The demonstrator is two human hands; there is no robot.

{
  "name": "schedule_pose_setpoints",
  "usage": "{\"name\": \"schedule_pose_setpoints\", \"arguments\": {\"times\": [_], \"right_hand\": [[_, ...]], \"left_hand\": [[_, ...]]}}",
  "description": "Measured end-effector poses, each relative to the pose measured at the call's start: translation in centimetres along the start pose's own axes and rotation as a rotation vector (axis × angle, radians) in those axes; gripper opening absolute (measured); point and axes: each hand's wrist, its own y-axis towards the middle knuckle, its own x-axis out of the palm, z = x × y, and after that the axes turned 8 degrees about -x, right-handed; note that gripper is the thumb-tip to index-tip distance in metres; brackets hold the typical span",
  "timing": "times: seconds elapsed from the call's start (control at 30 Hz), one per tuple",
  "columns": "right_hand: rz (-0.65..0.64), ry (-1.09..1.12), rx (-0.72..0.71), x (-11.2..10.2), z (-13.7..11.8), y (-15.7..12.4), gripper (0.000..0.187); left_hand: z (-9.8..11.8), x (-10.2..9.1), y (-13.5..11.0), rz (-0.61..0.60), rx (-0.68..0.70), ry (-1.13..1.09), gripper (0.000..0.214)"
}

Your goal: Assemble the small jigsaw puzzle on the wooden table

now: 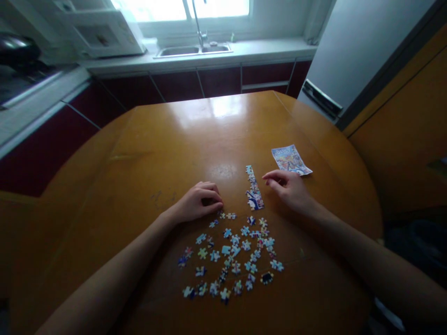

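Observation:
My left hand point(201, 201) rests on the table at the upper left of the loose jigsaw pieces point(235, 251), its fingers curled and thumb and fingertips together. Whatever the tips may hold is hidden; small pieces lie just below them. To its right is a narrow strip of joined jigsaw pieces point(253, 188), wider at its near end, with blue and white parts. My right hand point(286, 186) is just right of this strip, fingers loosely bent and tips slightly apart, with nothing visible between them. Beyond that hand lies a printed picture sheet point(290, 159), partly covered by it.
The rounded wooden table point(181, 139) fills most of the view. Behind it runs a counter with a double sink point(195, 50) and faucet point(199, 28). A white microwave-like box point(101, 35) stands at the left, a fridge point(363, 51) at the right.

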Motion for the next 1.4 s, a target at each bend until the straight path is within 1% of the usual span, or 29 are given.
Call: {"name": "schedule_pose_setpoints", "arguments": {"times": [0.17, 0.23, 0.3, 0.4, 0.47, 0.57, 0.63, 0.7, 0.8, 0.93, 1.03, 1.13, 1.27, 1.33, 1.4], "right_hand": [[-0.043, -0.034, -0.030, -0.4, -0.4, 0.0, 0.015], [-0.087, -0.054, -0.067, -0.7, -0.8, -0.1, 0.014], [-0.197, -0.071, -0.134, -1.0, -1.4, -0.3, 0.012], [-0.453, -0.106, -0.241, -1.5, -2.5, -0.9, 0.013], [-0.600, -0.153, -0.284, -1.6, -3.1, -1.3, 0.016], [-0.754, -0.210, -0.319, -1.5, -3.6, -1.7, 0.021], [-0.810, -0.226, -0.315, -1.4, -3.8, -1.8, 0.024], [-0.822, -0.230, -0.300, -1.4, -3.9, -1.9, 0.025], [-0.805, -0.227, -0.270, -1.4, -4.0, -1.8, 0.026], [-0.800, -0.275, -0.204, -1.9, -3.9, -1.6, 0.017], [-0.804, -0.306, -0.188, -2.6, -3.7, -1.4, 0.011], [-0.788, -0.302, -0.209, -3.1, -3.6, -1.4, 0.014], [-0.824, -0.228, -0.247, -2.9, -3.7, -1.4, 0.025], [-0.836, -0.229, -0.242, -2.6, -3.9, -1.5, 0.025], [-0.826, -0.271, -0.220, -2.4, -3.9, -1.6, 0.020]], "left_hand": [[0.0, 0.0, 0.1, -0.001, 0.006, -0.006, 0.019], [0.1, 0.0, 0.2, -0.005, 0.001, -0.010, 0.020], [0.2, -0.1, 0.2, -0.006, -0.005, -0.014, 0.021], [0.3, -0.1, 0.2, -0.002, -0.006, -0.017, 0.022], [0.4, -0.1, 0.2, 0.001, -0.003, -0.020, 0.023], [0.4, 0.0, 0.2, 0.005, -0.001, -0.024, 0.023], [0.3, 0.0, 0.2, 0.007, 0.000, -0.023, 0.023], [0.4, 0.0, 0.2, 0.006, -0.002, -0.023, 0.023], [0.5, -0.1, 0.3, 0.011, -0.007, -0.028, 0.023], [0.6, -0.1, 0.4, 0.012, 0.003, -0.037, 0.023], [0.5, -0.1, 0.4, 0.015, 0.006, -0.032, 0.022], [0.5, -0.1, 0.4, 0.015, 0.002, -0.026, 0.022], [0.5, -0.1, 0.4, 0.012, -0.006, -0.019, 0.023], [0.4, -0.1, 0.4, 0.017, -0.005, -0.012, 0.024], [0.4, 0.0, 0.4, 0.021, -0.003, -0.010, 0.025]]}}
